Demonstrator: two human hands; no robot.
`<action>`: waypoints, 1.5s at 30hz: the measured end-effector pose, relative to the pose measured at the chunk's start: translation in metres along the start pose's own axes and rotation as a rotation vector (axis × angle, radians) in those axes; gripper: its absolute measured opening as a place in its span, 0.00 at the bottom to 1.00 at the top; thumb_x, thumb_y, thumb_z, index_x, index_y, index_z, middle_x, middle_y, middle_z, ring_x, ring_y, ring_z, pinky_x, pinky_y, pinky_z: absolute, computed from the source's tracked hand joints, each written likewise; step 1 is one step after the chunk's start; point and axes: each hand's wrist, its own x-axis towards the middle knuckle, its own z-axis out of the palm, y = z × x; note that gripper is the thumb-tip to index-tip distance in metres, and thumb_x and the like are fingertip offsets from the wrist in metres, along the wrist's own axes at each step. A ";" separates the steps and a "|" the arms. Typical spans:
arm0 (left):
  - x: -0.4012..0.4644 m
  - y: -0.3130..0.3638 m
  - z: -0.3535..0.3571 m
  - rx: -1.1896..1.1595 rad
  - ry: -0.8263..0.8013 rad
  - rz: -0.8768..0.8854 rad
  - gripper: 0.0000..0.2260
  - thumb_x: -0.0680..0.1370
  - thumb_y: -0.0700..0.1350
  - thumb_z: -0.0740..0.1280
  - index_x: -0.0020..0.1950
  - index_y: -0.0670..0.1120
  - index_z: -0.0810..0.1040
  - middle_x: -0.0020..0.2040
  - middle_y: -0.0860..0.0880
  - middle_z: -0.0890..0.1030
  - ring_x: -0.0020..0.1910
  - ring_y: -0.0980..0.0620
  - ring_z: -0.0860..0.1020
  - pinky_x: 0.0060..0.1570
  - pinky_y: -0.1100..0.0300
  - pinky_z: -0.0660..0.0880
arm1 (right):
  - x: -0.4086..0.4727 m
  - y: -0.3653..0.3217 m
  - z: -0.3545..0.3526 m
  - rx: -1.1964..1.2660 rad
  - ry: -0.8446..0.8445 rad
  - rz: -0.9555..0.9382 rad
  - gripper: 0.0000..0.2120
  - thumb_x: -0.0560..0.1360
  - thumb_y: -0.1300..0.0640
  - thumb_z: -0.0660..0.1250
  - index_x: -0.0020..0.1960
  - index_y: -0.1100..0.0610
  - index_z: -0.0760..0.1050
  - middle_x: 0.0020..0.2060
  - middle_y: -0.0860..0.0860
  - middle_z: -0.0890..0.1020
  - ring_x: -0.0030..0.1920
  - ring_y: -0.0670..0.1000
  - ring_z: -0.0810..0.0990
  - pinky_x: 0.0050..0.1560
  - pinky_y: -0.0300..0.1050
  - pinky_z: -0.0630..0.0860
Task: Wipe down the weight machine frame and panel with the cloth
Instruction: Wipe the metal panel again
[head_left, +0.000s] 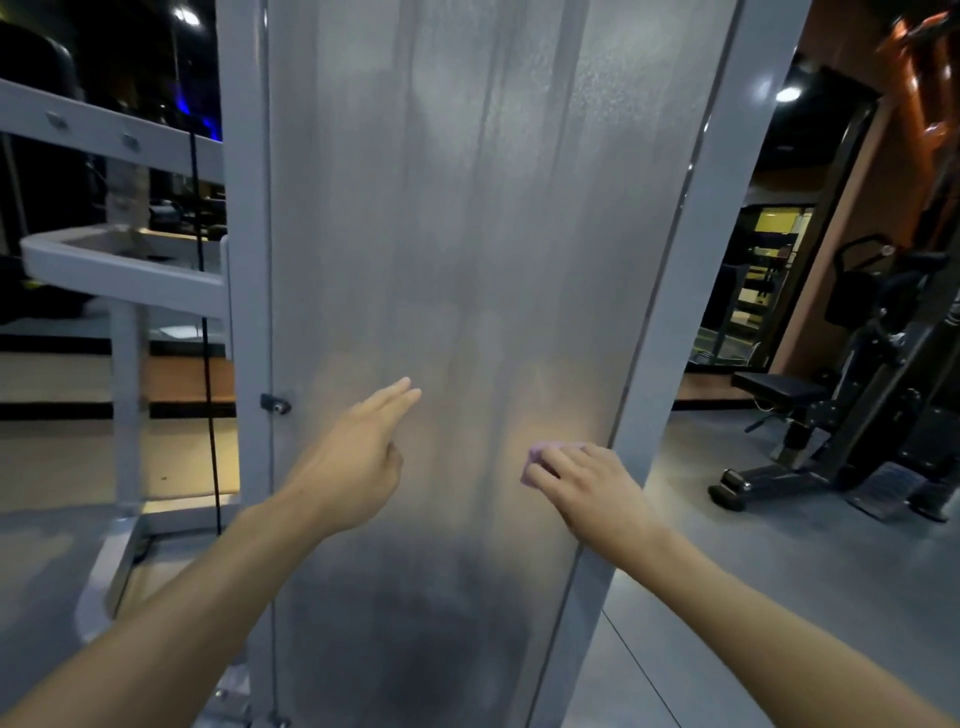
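A tall frosted translucent panel of the weight machine fills the middle of the view, set between grey frame posts on the left and right. My right hand presses a small pale purple cloth against the panel's lower right, close to the right post; its fingers are curled over the cloth, which is mostly hidden beneath them. My left hand is held out in front of the panel's lower middle, fingers straight and empty; whether it touches the surface I cannot tell.
A small bolt bracket sits on the left post. Grey frame bars and a black cable stand at the left. A black bench machine stands on the grey floor at the right.
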 end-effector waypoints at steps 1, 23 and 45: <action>-0.006 -0.003 0.001 -0.013 -0.002 -0.004 0.30 0.80 0.34 0.59 0.82 0.49 0.62 0.83 0.54 0.58 0.81 0.53 0.59 0.76 0.62 0.56 | 0.004 0.005 -0.003 -0.010 -0.030 -0.059 0.15 0.67 0.66 0.75 0.49 0.52 0.77 0.50 0.51 0.80 0.43 0.53 0.81 0.38 0.47 0.72; -0.023 -0.076 0.062 -0.258 0.167 0.053 0.29 0.82 0.37 0.63 0.81 0.54 0.62 0.82 0.60 0.55 0.82 0.60 0.52 0.77 0.61 0.53 | 0.145 0.036 -0.086 -0.204 0.429 0.164 0.09 0.85 0.57 0.60 0.56 0.55 0.79 0.52 0.53 0.80 0.38 0.59 0.77 0.38 0.54 0.74; -0.022 -0.107 0.100 -0.320 0.198 0.096 0.40 0.74 0.26 0.66 0.81 0.54 0.64 0.83 0.61 0.55 0.81 0.63 0.52 0.79 0.58 0.55 | 0.114 -0.045 0.022 -0.185 0.036 -0.554 0.07 0.83 0.63 0.62 0.52 0.54 0.77 0.46 0.54 0.81 0.41 0.55 0.81 0.40 0.47 0.66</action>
